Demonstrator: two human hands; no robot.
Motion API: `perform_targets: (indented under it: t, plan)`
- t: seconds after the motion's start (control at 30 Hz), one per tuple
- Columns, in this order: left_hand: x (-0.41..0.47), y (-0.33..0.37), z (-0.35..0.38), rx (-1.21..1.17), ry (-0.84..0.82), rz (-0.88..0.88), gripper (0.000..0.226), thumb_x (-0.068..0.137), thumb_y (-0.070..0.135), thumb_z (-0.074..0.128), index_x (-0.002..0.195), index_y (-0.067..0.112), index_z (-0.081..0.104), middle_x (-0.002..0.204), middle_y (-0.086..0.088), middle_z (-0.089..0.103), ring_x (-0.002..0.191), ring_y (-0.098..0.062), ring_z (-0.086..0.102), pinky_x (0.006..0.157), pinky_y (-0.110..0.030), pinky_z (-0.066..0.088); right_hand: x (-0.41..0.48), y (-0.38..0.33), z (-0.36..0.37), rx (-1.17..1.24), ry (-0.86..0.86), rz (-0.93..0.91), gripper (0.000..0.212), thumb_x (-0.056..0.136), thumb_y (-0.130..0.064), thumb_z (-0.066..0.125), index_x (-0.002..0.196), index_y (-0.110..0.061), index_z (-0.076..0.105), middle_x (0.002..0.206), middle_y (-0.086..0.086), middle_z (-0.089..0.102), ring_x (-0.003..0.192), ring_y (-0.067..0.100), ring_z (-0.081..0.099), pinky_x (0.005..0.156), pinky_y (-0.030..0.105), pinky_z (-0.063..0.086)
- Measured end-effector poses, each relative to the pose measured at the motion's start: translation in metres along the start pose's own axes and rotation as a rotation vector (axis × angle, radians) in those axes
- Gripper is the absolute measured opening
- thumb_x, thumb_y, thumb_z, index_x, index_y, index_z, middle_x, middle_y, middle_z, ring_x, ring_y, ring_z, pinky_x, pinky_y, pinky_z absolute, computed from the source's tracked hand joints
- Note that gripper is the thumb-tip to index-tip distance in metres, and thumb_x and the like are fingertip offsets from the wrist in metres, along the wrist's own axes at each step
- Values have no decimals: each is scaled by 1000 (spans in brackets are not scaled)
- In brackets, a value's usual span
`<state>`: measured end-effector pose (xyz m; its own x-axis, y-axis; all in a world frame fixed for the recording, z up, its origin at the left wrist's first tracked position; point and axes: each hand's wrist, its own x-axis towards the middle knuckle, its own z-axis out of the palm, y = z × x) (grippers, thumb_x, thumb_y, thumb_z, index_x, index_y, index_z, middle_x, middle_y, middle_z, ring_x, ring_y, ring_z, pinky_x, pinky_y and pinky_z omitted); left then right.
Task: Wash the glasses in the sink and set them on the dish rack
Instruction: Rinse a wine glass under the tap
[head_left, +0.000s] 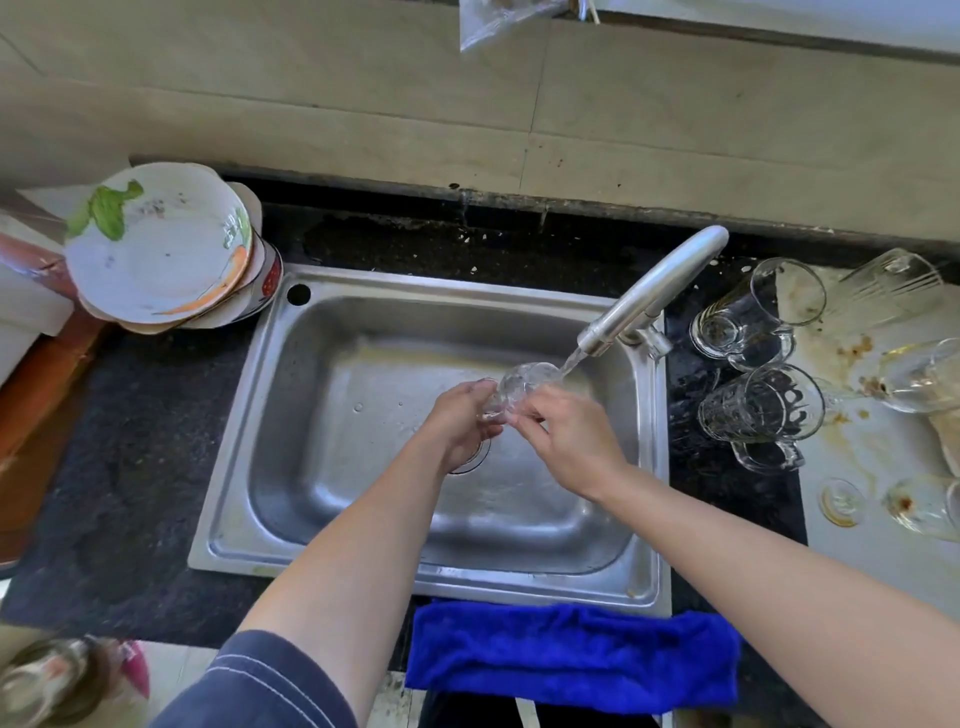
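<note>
Two hands hold one clear glass (519, 387) above the sink (363, 467). The left hand (457, 421) curls its fingers round the base, and the right hand (566, 436) pinches the side. The glass lies tilted, its long axis running near-left to far-right, mouth facing the faucet (649, 296) stream.

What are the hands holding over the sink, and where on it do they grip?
A clear glass, under the running tap. The left hand wraps its near end; the right hand pinches the same end from the other side. Rim or base: unclear.
</note>
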<state>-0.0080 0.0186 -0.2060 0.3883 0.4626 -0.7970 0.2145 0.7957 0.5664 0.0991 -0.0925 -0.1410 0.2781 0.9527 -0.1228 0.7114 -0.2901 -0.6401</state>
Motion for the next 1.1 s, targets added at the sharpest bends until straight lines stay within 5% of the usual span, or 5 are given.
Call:
perform_targets:
  t: [0.33, 0.47, 0.67, 0.97, 1.1]
  plan:
    - [7, 6, -9, 295, 84, -25, 5, 92, 14, 58, 90, 9, 59, 39, -4, 54, 29, -11, 43, 39, -18, 22, -6, 3, -8, -420, -182, -297, 29, 84, -9, 61, 112, -13, 68, 121, 7, 62, 102, 33, 60, 61, 40, 52]
    - [10, 10, -24, 335, 124, -55, 4, 94, 13, 56, 95, 9, 57, 79, -18, 60, 32, -11, 49, 37, -17, 23, -12, 14, -22, -430, -176, -431, 36, 67, -4, 78, 102, -11, 72, 105, 2, 70, 92, 25, 67, 55, 33, 56]
    - [-3, 17, -6, 288, 92, -52, 10, 93, 10, 51, 87, 11, 59, 49, -7, 57, 39, -16, 42, 40, -18, 26, -7, -2, -23, -401, -221, -260, 23, 93, -24, 57, 111, -14, 67, 121, 1, 60, 111, 26, 54, 68, 38, 50]
    - [-36, 40, 14, 233, 24, -28, 33, 88, -12, 34, 69, 7, 53, 46, -1, 53, 50, -15, 39, 42, -21, 34, -3, -36, -58, -277, -210, -79, 22, 96, -33, 55, 106, -18, 68, 108, -1, 66, 103, 24, 57, 79, 34, 44]
    - [-43, 48, 17, 273, 0, -6, 32, 81, -18, 32, 83, 3, 56, 66, -11, 50, 53, -16, 41, 51, -25, 36, -10, -43, -63, -208, -143, 77, 31, 96, -38, 51, 125, -30, 60, 132, -7, 59, 120, 22, 54, 92, 41, 48]
